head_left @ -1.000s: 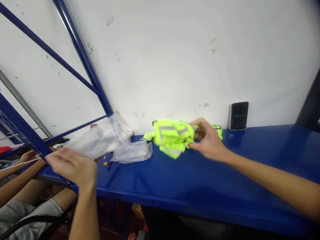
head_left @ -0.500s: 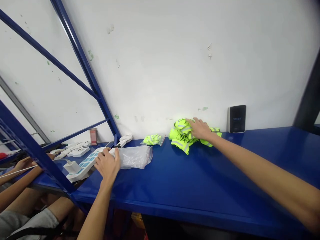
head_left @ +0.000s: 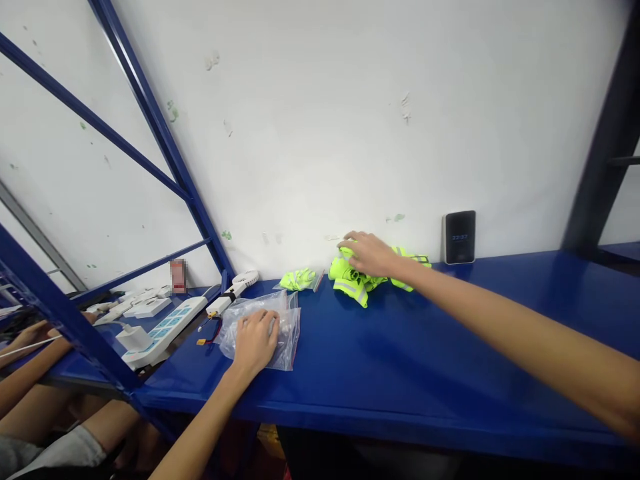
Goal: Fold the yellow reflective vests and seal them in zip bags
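My left hand (head_left: 257,341) lies on clear plastic zip bags (head_left: 287,353), its fingers curled down onto the upper one. At least two bags overlap there. Further back, my right hand (head_left: 369,255) is closed on a crumpled neon-yellow reflective vest (head_left: 353,290) with grey stripes; its fingertips are partly hidden by the cloth. A small clear bag with folded neon-yellow cloth inside (head_left: 299,280) lies between the two hands, near the wall.
A white hand fan (head_left: 246,280), a white battery pack with wires (head_left: 220,305) and a power strip (head_left: 167,330) lie to the left. A clock-like black screen (head_left: 459,237) leans on the wall. Behind the blue post (head_left: 65,310), another person's forearm (head_left: 37,367) rests at the neighbouring table.
My left hand has moved right and nearer, onto the bags, which now spread and overlap. My right hand has shifted slightly left on the vest. The view has turned a little right.
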`<state>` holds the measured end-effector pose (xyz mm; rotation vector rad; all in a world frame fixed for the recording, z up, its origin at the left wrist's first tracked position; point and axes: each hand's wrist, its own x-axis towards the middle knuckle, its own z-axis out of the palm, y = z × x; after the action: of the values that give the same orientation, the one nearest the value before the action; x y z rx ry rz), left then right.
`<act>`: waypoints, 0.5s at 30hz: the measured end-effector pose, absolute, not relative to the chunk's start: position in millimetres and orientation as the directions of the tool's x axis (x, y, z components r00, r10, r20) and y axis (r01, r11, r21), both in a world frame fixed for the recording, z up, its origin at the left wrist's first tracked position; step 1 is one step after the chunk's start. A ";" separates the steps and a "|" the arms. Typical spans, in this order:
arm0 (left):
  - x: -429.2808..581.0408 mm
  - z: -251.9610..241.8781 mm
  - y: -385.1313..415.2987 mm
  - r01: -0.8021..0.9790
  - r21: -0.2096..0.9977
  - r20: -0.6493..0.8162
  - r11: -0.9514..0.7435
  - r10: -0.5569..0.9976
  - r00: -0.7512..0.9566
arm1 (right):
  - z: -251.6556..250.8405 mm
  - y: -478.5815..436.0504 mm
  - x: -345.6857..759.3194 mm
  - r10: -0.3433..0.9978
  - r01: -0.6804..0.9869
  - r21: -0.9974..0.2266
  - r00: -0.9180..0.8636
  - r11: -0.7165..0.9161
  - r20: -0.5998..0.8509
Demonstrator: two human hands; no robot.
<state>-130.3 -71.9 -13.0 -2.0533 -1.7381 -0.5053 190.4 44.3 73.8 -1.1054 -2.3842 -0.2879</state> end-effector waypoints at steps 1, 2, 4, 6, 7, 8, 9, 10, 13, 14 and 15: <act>-129.4 -5.4 -72.8 0.990 -0.055 0.544 -0.133 0.827 0.141 | 69.5 37.7 177.4 0.654 0.710 -0.105 -0.568 0.696 0.500; -127.9 4.0 -73.5 0.992 -0.038 0.569 -0.122 0.813 0.122 | 62.2 32.5 163.6 0.704 0.666 -0.267 -0.562 0.696 0.434; -124.8 26.1 -72.6 0.995 -0.014 0.605 -0.099 0.791 0.088 | 41.0 27.1 135.1 0.838 0.633 -0.552 -0.460 0.542 0.295; -124.2 47.3 -66.2 0.999 -0.011 0.636 -0.051 0.771 0.047 | 17.1 29.2 108.4 0.897 0.627 -0.655 -0.394 0.422 0.201; -125.5 55.0 -60.3 1.000 -0.013 0.650 -0.015 0.760 0.020 | 6.7 32.9 96.4 0.922 0.610 -0.711 -0.358 0.350 0.147; -127.9 59.4 -52.8 1.000 -0.013 0.654 0.023 0.756 -0.008 | -1.8 38.1 85.7 0.940 0.580 -0.767 -0.330 0.273 0.085; -131.1 59.6 -44.1 0.998 -0.012 0.640 0.057 0.767 -0.036 | -8.0 44.3 76.4 0.953 0.541 -0.820 -0.304 0.186 0.015; -135.1 55.2 -34.7 0.996 -0.006 0.602 0.084 0.796 -0.064 | -12.0 51.3 68.3 0.959 0.492 -0.865 -0.279 0.096 -0.053; -148.2 19.1 -7.5 0.995 0.012 0.290 0.101 0.952 -0.100 | -14.1 71.6 51.3 0.955 0.285 -0.951 -0.230 -0.120 -0.189; -152.5 3.6 -0.4 0.994 0.036 0.194 0.104 0.975 -0.109 | -13.0 76.9 47.5 0.950 0.194 -0.966 -0.227 -0.170 -0.213; -156.5 -10.8 5.5 0.993 0.050 0.141 0.109 0.983 -0.115 | -11.6 81.0 44.3 0.946 0.107 -0.972 -0.230 -0.210 -0.230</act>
<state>-156.5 5.5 -10.8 -2.0404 -2.2841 -0.2025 44.3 81.0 -11.6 -1.3127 -1.3373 1.5207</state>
